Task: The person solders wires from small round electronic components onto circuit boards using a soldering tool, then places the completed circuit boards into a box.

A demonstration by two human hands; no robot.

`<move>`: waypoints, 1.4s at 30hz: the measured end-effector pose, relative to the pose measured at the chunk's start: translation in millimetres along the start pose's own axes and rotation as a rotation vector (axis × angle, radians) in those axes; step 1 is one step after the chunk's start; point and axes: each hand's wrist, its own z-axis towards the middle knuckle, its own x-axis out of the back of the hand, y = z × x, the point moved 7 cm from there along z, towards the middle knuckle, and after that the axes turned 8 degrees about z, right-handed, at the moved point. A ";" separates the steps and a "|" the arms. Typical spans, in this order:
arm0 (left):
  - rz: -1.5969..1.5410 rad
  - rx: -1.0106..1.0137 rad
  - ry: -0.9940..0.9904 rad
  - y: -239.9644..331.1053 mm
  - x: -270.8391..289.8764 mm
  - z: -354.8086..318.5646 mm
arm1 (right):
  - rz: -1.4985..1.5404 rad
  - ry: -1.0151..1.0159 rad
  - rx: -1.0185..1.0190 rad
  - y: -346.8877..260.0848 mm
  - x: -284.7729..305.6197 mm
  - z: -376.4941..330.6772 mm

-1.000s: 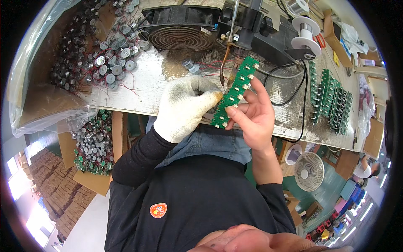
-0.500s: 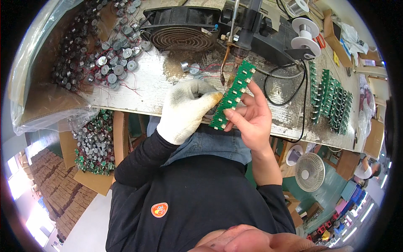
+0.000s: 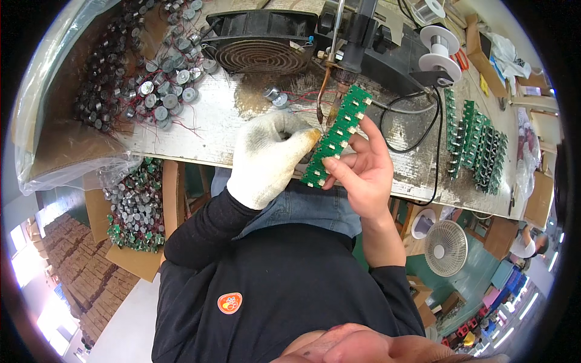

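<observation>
A long green circuit board strip (image 3: 340, 136) with small white connectors is gripped between thumb and fingers of my bare right hand (image 3: 362, 166). My left hand (image 3: 266, 157), in a white glove, is closed beside the strip's left edge, its stained thumb tip touching or nearly touching the board. Something greyish shows partly behind the glove's fingers, too hidden to name. The soldering iron tip (image 3: 321, 114) points down just left of the strip's upper half. Beyond the glove, small round silver motors (image 3: 279, 99) with red wires lie on the worn white table (image 3: 212, 115).
A heap of round motors (image 3: 160, 97) fills the far left. A black fan (image 3: 261, 45) stands at the back, near a solder spool (image 3: 440, 45). More board strips (image 3: 478, 145) lie on the right. Below the table's left edge, a carton (image 3: 173, 193) holds motors with boards.
The board strip and my right hand have shifted very slightly. My gloved left hand stays almost in place beside the board. One loose motor beyond the glove appears slightly displaced.
</observation>
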 end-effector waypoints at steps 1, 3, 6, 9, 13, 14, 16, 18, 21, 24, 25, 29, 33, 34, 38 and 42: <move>0.000 0.000 0.000 -0.2 -0.2 -0.2 | 0.002 0.004 -0.005 -0.2 -0.1 -0.5; 0.103 -0.076 0.012 4.3 0.4 -0.4 | -0.005 0.003 -0.005 -0.1 0.4 -0.7; 0.226 -0.080 0.051 1.4 4.3 1.3 | -0.002 0.009 -0.009 3.0 1.4 -0.4; 0.287 -0.115 0.038 -3.1 8.0 4.1 | -0.001 0.019 -0.027 6.9 0.4 -0.4; 0.252 -0.085 0.060 0.0 12.4 -1.3 | 0.012 0.026 -0.057 10.5 -3.2 0.1; 0.306 -0.100 0.061 0.5 12.1 -1.7 | 0.022 0.009 -0.055 8.9 -4.7 -0.2; 0.246 -0.109 0.042 6.3 8.2 -6.5 | 0.022 0.055 -0.068 7.1 3.4 -2.3; 0.640 -0.376 0.143 21.8 22.3 -16.9 | -0.008 0.081 -0.059 4.6 8.9 -2.0; 0.836 -0.554 0.349 35.6 61.7 -27.9 | 0.022 0.078 -0.085 4.6 11.4 0.3; 1.164 -0.737 0.728 49.7 106.3 -32.3 | 0.030 0.086 -0.086 6.4 12.5 2.3; 1.220 -0.693 0.734 55.3 113.5 -28.4 | 0.002 0.083 -0.064 3.8 11.2 2.0; 1.472 -0.298 0.610 63.8 127.1 -0.9 | -0.032 0.057 -0.056 4.1 11.3 3.0; 1.573 -0.243 0.573 62.7 119.4 5.0 | -0.012 0.065 -0.076 4.9 10.3 4.5; 1.613 -0.241 0.566 59.2 117.3 7.3 | -0.019 0.072 -0.073 4.9 10.4 4.5; 1.344 -0.458 0.598 52.1 106.0 -12.9 | -0.010 0.076 -0.064 4.5 11.4 3.6; 1.165 -0.636 0.652 39.8 109.7 -26.2 | 0.003 0.052 -0.081 6.5 8.3 4.4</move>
